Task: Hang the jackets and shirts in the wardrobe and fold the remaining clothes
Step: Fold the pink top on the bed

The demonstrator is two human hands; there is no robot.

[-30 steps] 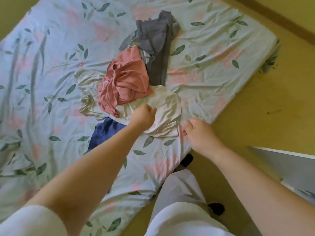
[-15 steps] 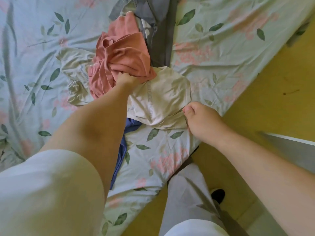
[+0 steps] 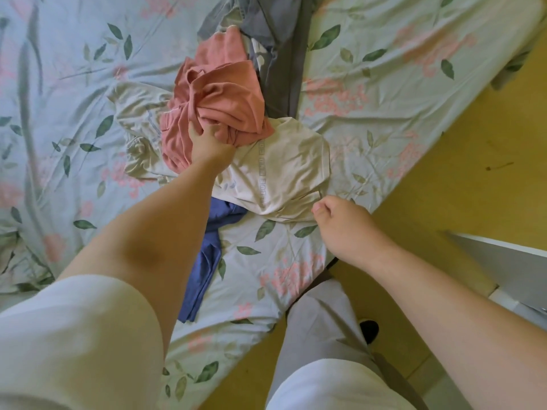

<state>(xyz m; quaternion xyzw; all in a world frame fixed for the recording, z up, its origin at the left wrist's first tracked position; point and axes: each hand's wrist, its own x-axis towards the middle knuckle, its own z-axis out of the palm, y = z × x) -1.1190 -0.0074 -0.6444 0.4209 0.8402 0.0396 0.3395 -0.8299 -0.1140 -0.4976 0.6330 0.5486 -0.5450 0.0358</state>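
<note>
Progress: we judged the task to be at an early stage. No garment in view was folded or hung, and four pieces lay in one loose heap on the bed (image 3: 384, 93), between its middle and its near corner. We could not identify a wardrobe; a white panel (image 3: 509, 261) stood over the floor (image 3: 473, 179) beyond the bed's right edge, and its function was unclear. By our estimate, sorting, hanging and folding were all left to do.

Hands: our left hand (image 3: 211, 143) gripped the pink garment (image 3: 219, 96), fingers dug into its bunched folds at the side nearest us. Our right hand (image 3: 343, 223) sat at the bed's right edge with its fingers curled, the thumb just beside the hem of the cream garment (image 3: 284, 170). We could not tell whether it pinched that hem.

Materials and shapes:
- The pink garment was a soft, matte knit, crumpled into a rounded mound on top of the heap.
- The cream garment lay flatter beneath it, thin and smooth, with a printed stripe of lettering.
- The blue garment (image 3: 207, 261) trailed from under the cream one toward the near edge in a long, limp strip.
- The grey garment (image 3: 281, 54) extended toward the far edge, heavier in appearance and seamed.
- The bed's sheet was a wrinkled, leaf-and-blossom printed cotton.
</note>
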